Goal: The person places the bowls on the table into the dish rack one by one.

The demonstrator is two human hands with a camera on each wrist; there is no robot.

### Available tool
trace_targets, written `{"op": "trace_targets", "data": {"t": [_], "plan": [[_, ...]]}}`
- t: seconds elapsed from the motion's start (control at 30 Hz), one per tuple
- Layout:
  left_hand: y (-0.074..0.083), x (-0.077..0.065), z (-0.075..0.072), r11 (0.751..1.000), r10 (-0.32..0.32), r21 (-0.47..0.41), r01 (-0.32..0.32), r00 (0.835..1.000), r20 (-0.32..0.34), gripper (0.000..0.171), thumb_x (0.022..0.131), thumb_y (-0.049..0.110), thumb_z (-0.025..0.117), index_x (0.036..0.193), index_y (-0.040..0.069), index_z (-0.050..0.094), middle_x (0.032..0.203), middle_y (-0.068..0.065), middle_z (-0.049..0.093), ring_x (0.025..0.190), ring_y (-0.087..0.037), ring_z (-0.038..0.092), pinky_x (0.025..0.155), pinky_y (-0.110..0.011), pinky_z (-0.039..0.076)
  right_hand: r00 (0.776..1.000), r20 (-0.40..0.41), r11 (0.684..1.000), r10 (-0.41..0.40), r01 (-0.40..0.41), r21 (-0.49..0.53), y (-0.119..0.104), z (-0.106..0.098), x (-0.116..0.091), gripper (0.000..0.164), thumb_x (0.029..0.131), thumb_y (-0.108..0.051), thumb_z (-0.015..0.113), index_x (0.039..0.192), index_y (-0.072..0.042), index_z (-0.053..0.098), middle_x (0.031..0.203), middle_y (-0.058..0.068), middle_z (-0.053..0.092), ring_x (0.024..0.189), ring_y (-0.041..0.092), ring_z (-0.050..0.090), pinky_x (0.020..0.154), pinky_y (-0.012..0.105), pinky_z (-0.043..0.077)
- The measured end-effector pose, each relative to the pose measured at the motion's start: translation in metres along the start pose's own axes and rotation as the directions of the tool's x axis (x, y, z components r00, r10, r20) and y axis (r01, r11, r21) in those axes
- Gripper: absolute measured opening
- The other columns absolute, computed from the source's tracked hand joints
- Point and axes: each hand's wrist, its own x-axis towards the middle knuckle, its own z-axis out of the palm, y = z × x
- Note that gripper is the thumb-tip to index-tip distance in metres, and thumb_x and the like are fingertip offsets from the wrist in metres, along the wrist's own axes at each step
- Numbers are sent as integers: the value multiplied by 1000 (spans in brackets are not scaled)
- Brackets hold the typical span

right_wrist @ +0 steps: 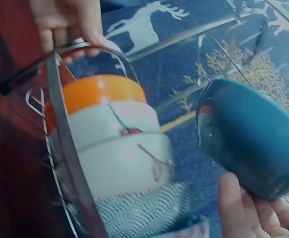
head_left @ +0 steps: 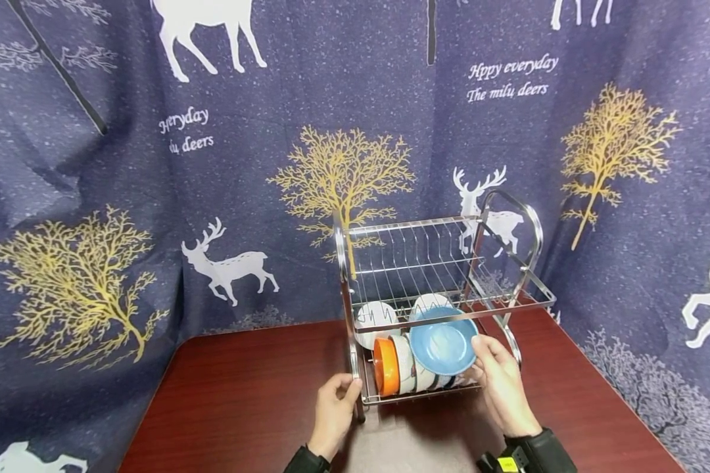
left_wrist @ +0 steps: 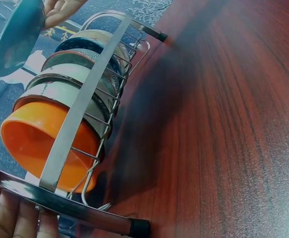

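My right hand (head_left: 499, 384) pinches the rim of a blue bowl (head_left: 444, 345), which is tilted in front of the lower shelf of a two-tier metal dish rack (head_left: 535, 243). In the right wrist view the thumb and fingers of that hand hold the blue bowl (right_wrist: 253, 144) from below, apart from the other bowls. My left hand (head_left: 334, 410) grips the rack's front left leg, thumb on the near side. On the lower shelf, an orange bowl (left_wrist: 40, 119) stands on its side at the left end of a row, followed by white patterned bowls (right_wrist: 119, 158).
Two white dishes, one at the left (head_left: 375, 322) and one farther right (head_left: 430, 302), stand behind the row. The rack stands on a dark red wooden table (head_left: 242, 394). A blue curtain (head_left: 225, 190) with deer and trees hangs behind and at the sides.
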Motion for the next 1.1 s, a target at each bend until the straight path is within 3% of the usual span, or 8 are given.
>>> {"op": "trace_targets", "data": {"t": [0.23,0.4,0.57,0.7,0.8,0.9,1.1], "plan": [[26,-7,-3,999,-14,-29,14,1000,7,5,86,0,67,86,-5,65,80,-15,64,68,-14,57,62,-21,44,990,-133,985,-46,22,-173,-12,-11,3,33,98,-23,56,118,2,50,94,0,60,79,8,60,69,23,51],[11,-4,-1,1000,15,-21,-15,1000,1,5,87,3,68,86,-2,66,78,-10,64,66,-9,55,60,-21,43,964,-248,962,-100,30,-270,-22,-19,5,36,95,-19,60,120,5,51,88,0,60,77,8,55,65,19,48],[-3,-1,0,999,12,-44,-11,1000,9,8,86,10,70,86,2,68,79,-6,64,66,-8,56,61,-21,44,933,-325,945,-154,44,-323,-26,-27,9,29,93,-15,64,114,2,56,80,-1,60,68,7,54,57,17,45],[-5,0,-1,999,2,-52,-1,1000,15,10,85,12,71,86,3,68,78,-5,64,66,-8,56,62,-21,44,911,-328,886,-252,80,-457,-27,-33,12,27,91,-15,66,113,-1,59,78,-1,59,65,8,53,54,18,44],[-5,1,-1,999,-8,-41,9,1000,17,10,85,12,71,86,3,68,78,-5,64,66,-7,56,61,-21,44,890,-300,791,-342,101,-603,-29,-36,12,29,89,-18,69,114,-5,60,81,-3,59,68,7,55,58,16,44],[-5,1,-1,999,-21,-38,22,1000,21,10,85,12,72,86,3,68,78,-5,64,66,-7,55,61,-21,44,871,-281,723,-402,114,-682,-32,-38,11,31,87,-19,71,113,-5,61,83,-3,60,71,5,56,63,13,43],[-5,0,-1,999,-12,-29,13,1000,13,10,85,12,71,87,3,68,79,-5,64,66,-7,55,62,-21,44,843,-262,661,-469,138,-737,-34,-40,13,36,84,-20,74,114,-5,61,87,1,60,71,4,54,65,11,41]]}}
